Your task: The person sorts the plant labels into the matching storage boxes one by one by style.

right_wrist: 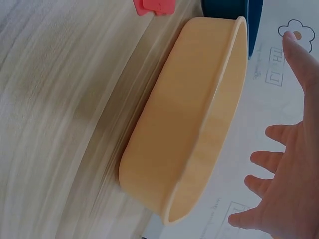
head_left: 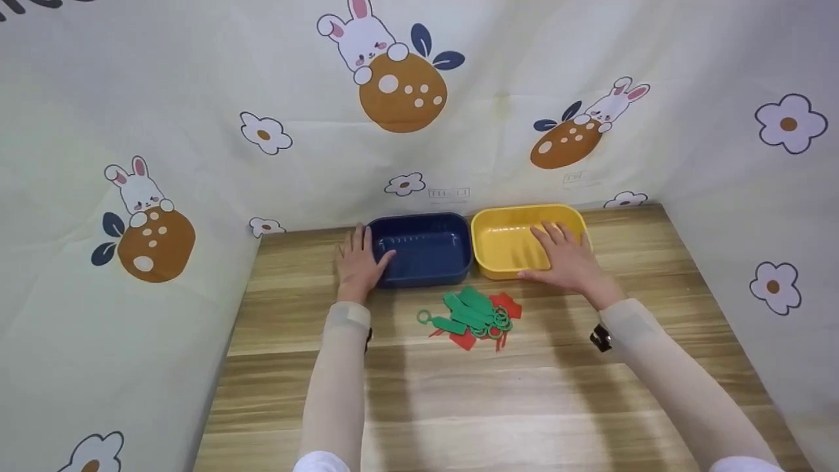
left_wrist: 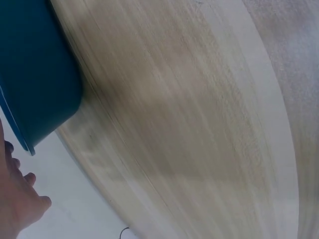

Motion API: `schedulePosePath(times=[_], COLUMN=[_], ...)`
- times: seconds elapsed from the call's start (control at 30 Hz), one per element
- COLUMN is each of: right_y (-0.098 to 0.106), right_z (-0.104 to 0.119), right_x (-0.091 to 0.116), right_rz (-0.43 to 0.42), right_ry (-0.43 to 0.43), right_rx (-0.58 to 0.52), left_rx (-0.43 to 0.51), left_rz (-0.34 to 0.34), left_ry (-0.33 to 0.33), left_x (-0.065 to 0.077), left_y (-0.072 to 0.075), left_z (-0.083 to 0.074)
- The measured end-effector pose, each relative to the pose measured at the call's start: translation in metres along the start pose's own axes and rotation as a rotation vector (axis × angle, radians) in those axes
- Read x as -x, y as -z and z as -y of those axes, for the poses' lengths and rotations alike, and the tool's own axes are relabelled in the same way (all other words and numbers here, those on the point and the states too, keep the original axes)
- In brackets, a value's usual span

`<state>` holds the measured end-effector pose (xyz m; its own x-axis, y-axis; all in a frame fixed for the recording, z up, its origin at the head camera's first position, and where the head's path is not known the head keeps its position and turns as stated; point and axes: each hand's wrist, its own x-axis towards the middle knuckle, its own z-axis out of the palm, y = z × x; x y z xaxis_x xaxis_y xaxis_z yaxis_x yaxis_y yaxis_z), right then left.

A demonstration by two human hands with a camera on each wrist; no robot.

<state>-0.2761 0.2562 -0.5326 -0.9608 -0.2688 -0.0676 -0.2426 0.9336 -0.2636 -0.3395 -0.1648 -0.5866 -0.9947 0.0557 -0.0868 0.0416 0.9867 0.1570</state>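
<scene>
A dark blue plastic bin (head_left: pixel 426 275) and a yellow bin (head_left: pixel 505 272) stand side by side at the back of the wooden table. My left hand (head_left: pixel 359 265) is at the blue bin's left end, fingers spread and thumb over its rim. In the left wrist view, the left hand (left_wrist: pixel 20 199) shows beside the bin's rim (left_wrist: pixel 30 149). My right hand (head_left: pixel 569 261) hovers over the right part of the yellow bin with straight, spread fingers. In the right wrist view, the right hand (right_wrist: pixel 294 174) is apart from the yellow bin (right_wrist: pixel 164 124). Neither hand holds anything.
In front of the bins lies a pile of green tags (head_left: pixel 472 309) with ring ends, mixed with red pieces (head_left: pixel 507 305). Light cloth walls (head_left: pixel 314 170) printed with rabbits and flowers enclose the table (head_left: pixel 472 406) at the back and sides.
</scene>
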Motion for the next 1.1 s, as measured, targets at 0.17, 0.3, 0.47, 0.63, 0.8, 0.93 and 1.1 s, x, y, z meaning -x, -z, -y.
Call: schedulePosePath(times=[0.17,0.3,0.47,0.63,0.8,0.93,1.1], right_y=[-0.001,-0.001,-0.002,-0.003,-0.006,-0.012,-0.019], right_z=[0.005,0.009,0.015,0.025,0.038,0.05,0.067], right_x=[0.003,0.005,0.007,0.009,0.011,0.012,0.012], right_rz=[-0.009,-0.006,0.0,0.0,-0.017,-0.035,-0.043], right_ry=[0.032,0.057,0.083,0.122,0.162,0.206,0.255], right_rx=[-0.003,-0.004,-0.001,-0.027,-0.056,-0.078,-0.085], left_rx=[0.021,0.037,0.055,0.064,0.061,0.061,0.076], left_rz=[-0.009,0.0,0.007,0.016,0.017,0.002,-0.009], left_ry=[-0.008,-0.012,-0.013,-0.013,-0.011,-0.013,-0.023], left_x=[0.001,0.003,0.004,0.002,0.004,0.006,0.004], left_y=[-0.002,-0.004,-0.007,-0.01,-0.01,-0.01,-0.012], left_z=[-0.001,-0.001,-0.001,0.0,0.0,0.0,0.001])
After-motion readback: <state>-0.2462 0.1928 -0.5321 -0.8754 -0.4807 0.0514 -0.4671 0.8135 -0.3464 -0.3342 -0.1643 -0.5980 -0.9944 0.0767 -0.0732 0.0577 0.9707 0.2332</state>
